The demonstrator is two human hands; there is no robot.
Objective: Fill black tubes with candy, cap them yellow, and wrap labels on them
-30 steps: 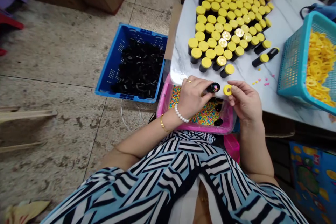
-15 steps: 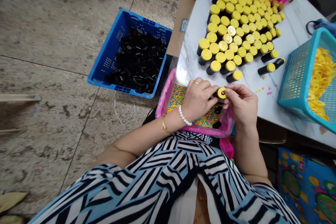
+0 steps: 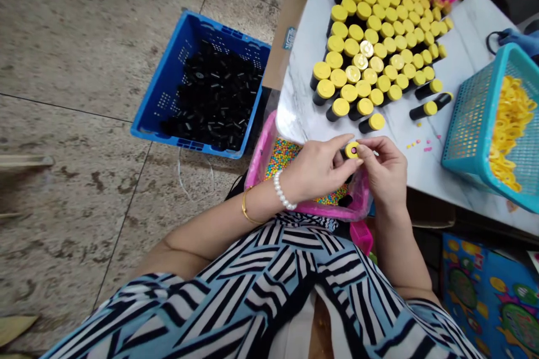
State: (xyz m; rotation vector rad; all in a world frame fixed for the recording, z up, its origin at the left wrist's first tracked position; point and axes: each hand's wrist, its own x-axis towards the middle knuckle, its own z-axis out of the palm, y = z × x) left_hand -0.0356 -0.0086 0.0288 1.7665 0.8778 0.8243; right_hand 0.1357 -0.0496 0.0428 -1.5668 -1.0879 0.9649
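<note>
Two closed grips: left hand (image 3: 318, 171) apparently wraps tube (image 3: 344, 154), right hand (image 3: 385, 173) pinches yellow cap (image 3: 351, 150).

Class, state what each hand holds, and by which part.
One yellow-capped tube: the left hand wraps its mostly hidden body, the right hand pinches the cap end.

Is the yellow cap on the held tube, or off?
On: yellow cap sits on the tube end, pinched between left hand and right hand; fully seated, cannot tell.
</note>
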